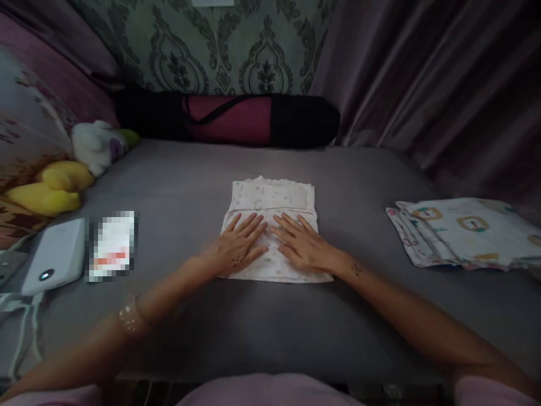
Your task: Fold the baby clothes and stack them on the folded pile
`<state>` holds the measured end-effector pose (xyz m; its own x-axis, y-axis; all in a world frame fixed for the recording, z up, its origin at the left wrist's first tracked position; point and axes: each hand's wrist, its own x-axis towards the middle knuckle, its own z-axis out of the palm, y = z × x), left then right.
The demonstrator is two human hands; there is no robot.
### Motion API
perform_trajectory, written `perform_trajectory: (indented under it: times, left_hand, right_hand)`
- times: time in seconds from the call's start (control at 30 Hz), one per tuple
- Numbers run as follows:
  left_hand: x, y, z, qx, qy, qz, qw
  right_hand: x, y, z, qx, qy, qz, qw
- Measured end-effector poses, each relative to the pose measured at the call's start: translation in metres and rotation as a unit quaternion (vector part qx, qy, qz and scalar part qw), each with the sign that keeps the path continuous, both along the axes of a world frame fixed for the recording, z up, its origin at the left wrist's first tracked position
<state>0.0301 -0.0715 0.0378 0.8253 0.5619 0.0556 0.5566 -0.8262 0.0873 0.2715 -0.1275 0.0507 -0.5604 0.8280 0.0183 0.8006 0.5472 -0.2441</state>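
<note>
A small white printed garment (274,196), folded into a rough rectangle, lies on the grey sheet in front of me. Its far end shows a ruffled edge and a crosswise fold line. My left hand (242,243) rests flat on the left half of the cloth, fingers spread and pointing away from me. On the right half, my right hand (302,241) also presses flat with its fingers apart. Between the two hands a strip of the cloth shows. Neither hand grips anything; the cloth under the palms is hidden.
Folded printed cloths (473,231) are stacked at the right. To the left lie a white power bank (54,256) with cables, a blurred-out packet (112,245), a yellow plush toy (51,189) and a white plush toy (97,144). A black and maroon long bag (230,118) lies along the wall.
</note>
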Motion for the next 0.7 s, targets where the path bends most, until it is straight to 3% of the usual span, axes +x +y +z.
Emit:
perform_trajectory:
  times: [0.13,0.27,0.43,0.57,0.7]
  left_hand:
    - [-0.008,-0.019,-0.012,-0.025,0.011,0.001,1.000]
    - [-0.006,-0.016,-0.019,-0.023,0.004,0.007,1.000]
    - [-0.006,-0.019,-0.007,-0.026,0.018,0.011,0.999]
    - [-0.021,-0.045,0.009,0.019,-0.004,-0.013,1.000]
    - [-0.040,-0.072,0.006,0.027,0.004,-0.038,0.999]
  right_hand:
    - [-0.005,-0.023,-0.004,-0.027,-0.004,0.009,1.000]
    - [-0.005,-0.020,-0.009,-0.020,-0.001,0.005,1.000]
    - [-0.006,-0.022,-0.001,-0.026,-0.003,0.006,1.000]
    - [-0.011,-0.053,0.009,-0.017,0.015,0.017,1.000]
    - [-0.017,-0.084,0.006,-0.036,0.031,0.044,0.998]
